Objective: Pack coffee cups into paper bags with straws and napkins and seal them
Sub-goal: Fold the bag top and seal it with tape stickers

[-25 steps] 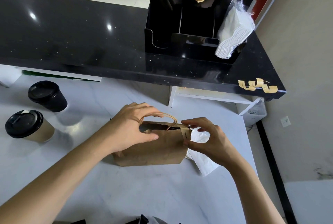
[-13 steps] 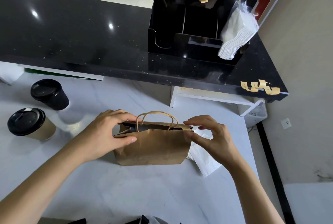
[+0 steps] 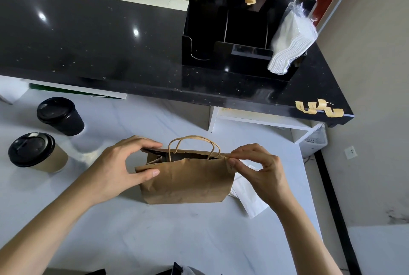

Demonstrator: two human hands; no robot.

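A brown paper bag with twine handles stands on the white table, its mouth slightly open and dark inside. My left hand grips the bag's left top edge, thumb on the near panel and fingers over the far rim. My right hand pinches the right top corner between thumb and forefinger. A white napkin lies on the table behind the bag's right side. Two lidded coffee cups stand at the left: a black cup and a tan cup.
A raised black counter runs across the back. On it a black organizer holds straws, brown bags and a napkin stack. Curled tape strips stick to the counter's right edge. A wall borders the right.
My left hand has slid from the handles to the bag's left top edge. The bag's mouth is now stretched wider between both hands. The handles stand free.
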